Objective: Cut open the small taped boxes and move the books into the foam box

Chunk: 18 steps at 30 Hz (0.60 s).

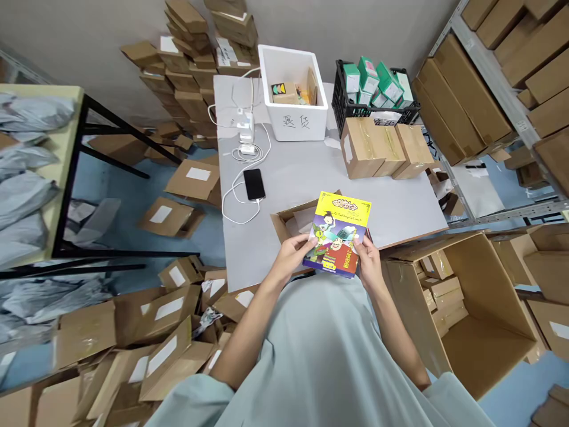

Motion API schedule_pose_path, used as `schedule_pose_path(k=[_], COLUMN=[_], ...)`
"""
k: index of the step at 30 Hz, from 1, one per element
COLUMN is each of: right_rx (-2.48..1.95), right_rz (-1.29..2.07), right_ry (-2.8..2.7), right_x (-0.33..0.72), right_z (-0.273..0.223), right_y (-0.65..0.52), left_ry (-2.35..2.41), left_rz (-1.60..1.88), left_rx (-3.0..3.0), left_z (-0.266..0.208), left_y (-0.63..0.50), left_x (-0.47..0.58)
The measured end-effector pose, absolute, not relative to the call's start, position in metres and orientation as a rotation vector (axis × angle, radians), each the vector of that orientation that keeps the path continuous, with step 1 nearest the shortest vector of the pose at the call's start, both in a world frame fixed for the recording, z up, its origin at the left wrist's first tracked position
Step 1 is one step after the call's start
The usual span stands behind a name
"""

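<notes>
A colourful picture book (340, 231), yellow at the top with cartoon figures, is held up by its lower sides between my two hands. My left hand (293, 252) grips its left edge, thumb on the cover. On the right edge my right hand (368, 260) holds it the same way; fingers behind the book are hidden. An open cardboard box (284, 228) with something pale inside sits on the table just behind the book, which partly covers it.
The grey table (297, 169) bears a phone (254, 184) on a cable, a power strip (246, 127), a white foam box (297, 124), a black crate (340, 98) of green boxes and sealed cartons (362, 148). A large open carton (489, 284) stands right; cardboard boxes (169, 308) crowd the left floor.
</notes>
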State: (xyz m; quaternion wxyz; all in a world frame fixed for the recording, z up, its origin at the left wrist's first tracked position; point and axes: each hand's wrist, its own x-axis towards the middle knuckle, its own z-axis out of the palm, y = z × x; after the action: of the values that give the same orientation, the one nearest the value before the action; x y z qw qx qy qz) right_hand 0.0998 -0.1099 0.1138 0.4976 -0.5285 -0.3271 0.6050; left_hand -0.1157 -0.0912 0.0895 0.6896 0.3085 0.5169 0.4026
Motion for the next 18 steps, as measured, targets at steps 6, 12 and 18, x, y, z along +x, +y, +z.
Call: schedule_pose_path(k=[6,12,18], right_rx=[-1.343,-1.523,-1.273], right_rz=[1.475,1.046,1.428], right_ry=[-0.826,-1.009,-1.152], right_x=[0.117,0.139,0.142], right_z=[0.098,0.08,0.112], right_y=[-0.101,-0.08,-0.061], left_ry=[1.164,1.382,1.68], left_rz=[0.949,1.209,1.356], left_rx=[0.55,0.568,0.863], left_z=[0.086,0.085,0.107], left_y=[-0.094,-0.084,-0.073], left_x=[-0.093,-0.064,-0.025])
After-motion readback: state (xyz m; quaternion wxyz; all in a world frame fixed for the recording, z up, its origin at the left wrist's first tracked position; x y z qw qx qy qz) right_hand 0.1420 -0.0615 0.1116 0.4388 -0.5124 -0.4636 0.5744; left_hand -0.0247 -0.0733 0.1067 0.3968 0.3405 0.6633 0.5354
